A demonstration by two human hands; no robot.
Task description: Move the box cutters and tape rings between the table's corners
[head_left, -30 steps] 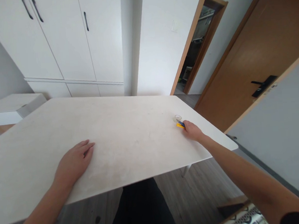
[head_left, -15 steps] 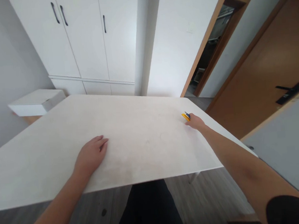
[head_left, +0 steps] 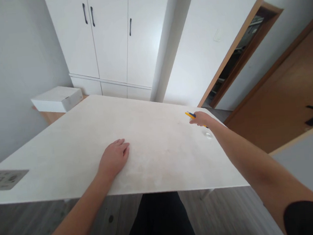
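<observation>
My right hand reaches to the far right part of the white table and is closed on a yellow and blue utility knife, whose tip pokes out to the left of my fingers. A small clear roll of tape lies on the table just under my right forearm. Flat on the tabletop near its front edge rests my left hand, palm down, fingers together, holding nothing.
A white box sits on a low wooden stand at the back left. White cupboards fill the far wall. A grey sheet lies at the table's left front corner. A brown door and an open doorway stand to the right.
The view has swung left. My right hand has lifted the knife away from the tape roll, which now lies uncovered under my forearm. My left hand stays flat on the table.
</observation>
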